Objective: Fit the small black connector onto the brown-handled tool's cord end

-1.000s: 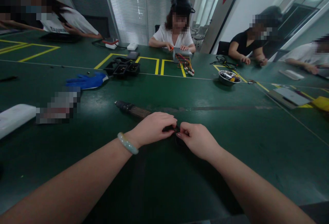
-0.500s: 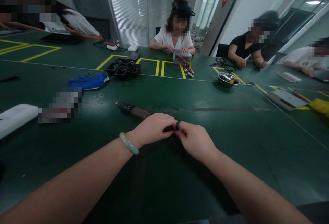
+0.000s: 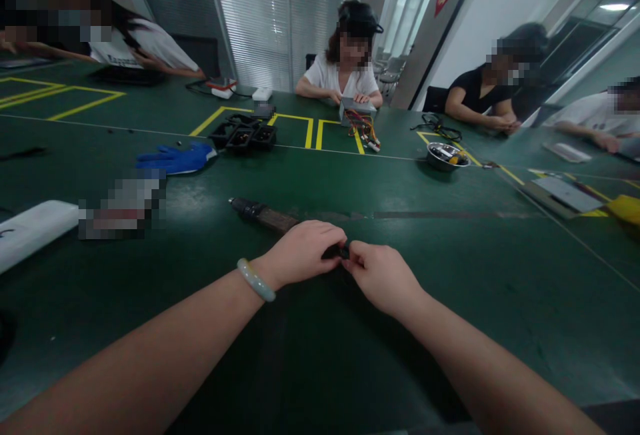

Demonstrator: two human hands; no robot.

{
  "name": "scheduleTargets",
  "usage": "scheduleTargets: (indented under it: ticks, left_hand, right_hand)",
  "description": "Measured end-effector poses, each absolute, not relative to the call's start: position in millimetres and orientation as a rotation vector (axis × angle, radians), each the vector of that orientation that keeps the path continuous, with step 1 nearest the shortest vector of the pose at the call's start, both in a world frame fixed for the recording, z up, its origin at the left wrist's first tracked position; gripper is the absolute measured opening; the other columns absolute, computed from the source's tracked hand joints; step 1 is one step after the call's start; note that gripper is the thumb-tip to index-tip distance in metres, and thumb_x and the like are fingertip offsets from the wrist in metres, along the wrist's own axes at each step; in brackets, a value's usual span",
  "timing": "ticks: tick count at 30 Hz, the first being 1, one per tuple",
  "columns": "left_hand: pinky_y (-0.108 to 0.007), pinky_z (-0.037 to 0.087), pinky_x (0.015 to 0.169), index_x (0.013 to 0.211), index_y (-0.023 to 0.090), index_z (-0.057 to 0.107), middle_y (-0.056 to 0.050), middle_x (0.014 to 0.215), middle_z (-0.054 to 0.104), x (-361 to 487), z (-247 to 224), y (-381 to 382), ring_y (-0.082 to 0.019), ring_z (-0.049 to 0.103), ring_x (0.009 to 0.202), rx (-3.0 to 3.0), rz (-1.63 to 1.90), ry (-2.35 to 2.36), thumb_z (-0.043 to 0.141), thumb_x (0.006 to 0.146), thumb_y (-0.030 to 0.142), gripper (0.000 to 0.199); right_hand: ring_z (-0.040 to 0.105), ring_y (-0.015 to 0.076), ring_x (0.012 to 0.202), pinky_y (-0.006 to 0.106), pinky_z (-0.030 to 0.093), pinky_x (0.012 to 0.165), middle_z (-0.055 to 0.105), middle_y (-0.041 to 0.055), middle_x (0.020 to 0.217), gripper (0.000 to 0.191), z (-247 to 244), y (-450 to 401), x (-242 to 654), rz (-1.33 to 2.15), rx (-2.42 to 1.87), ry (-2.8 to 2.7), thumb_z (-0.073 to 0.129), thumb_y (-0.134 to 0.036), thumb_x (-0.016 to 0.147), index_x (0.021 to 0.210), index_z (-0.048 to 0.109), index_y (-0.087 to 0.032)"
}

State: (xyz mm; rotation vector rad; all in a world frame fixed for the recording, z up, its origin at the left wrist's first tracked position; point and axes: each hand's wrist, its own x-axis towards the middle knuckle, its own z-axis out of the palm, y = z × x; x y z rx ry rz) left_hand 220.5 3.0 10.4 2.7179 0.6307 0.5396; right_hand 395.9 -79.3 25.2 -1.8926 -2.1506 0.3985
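Observation:
A small black part sits between my two hands, mostly covered by the fingers, so its exact kind is hidden. My left hand, with a pale green bangle on the wrist, is closed on its left side. From the right, the thumb and fingers of my right hand pinch it, and the fingertips of both hands almost meet. Just beyond my left hand lies a dark electric screwdriver, its tip pointing left and its near end hidden behind the knuckles.
Left of my hands lie a blue glove and a white casing. Black connector housings sit farther back. A metal bowl of small parts stands at right. Across the green table, a person handles a grey box with coloured wires.
My hands keep their grip on the black part with barely any motion. The whole view has shifted slightly. At the right, a co-worker's hands have come together.

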Motion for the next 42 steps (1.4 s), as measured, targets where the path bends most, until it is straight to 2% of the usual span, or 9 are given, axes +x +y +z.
scheduleTargets:
  ticks: [6, 31, 42]
  left_hand:
    - [-0.035, 0.045, 0.088, 0.094, 0.020, 0.057, -0.001, 0.095, 0.063, 220, 8, 5, -0.019, 0.058, 0.095, 2.703, 0.550, 0.637, 0.065, 0.079, 0.021, 0.017]
    - [-0.035, 0.046, 0.088, 0.093, 0.020, 0.059, -0.002, 0.093, 0.064, 221, 7, 5, -0.019, 0.059, 0.095, 2.700, 0.574, 0.660, 0.068, 0.078, 0.021, 0.018]
    - [-0.037, 0.046, 0.089, 0.097, 0.020, 0.060, -0.002, 0.095, 0.065, 222, 7, 2, -0.019, 0.060, 0.096, 2.691, 0.620, 0.679, 0.067, 0.080, 0.023, 0.018]
  right_hand:
    - [0.048, 0.0114, 0.060, 0.025, 0.020, 0.054, 0.058, -0.0037, 0.070, 0.014, 26, -81, 397, 0.423, -1.902, -2.125, 0.058, -0.025, 0.091, 0.078, 0.056, -0.021]
    - [0.051, 0.0123, 0.063, 0.025, 0.025, 0.056, 0.060, -0.0030, 0.074, 0.011, 28, -86, 391, 0.294, -1.860, -2.197, 0.057, -0.021, 0.092, 0.081, 0.055, -0.020]
    - [0.055, 0.0153, 0.066, 0.027, 0.028, 0.057, 0.062, 0.0001, 0.081, 0.008, 27, -93, 378, 0.154, -1.903, -2.238, 0.048, -0.022, 0.096, 0.093, 0.055, -0.020]
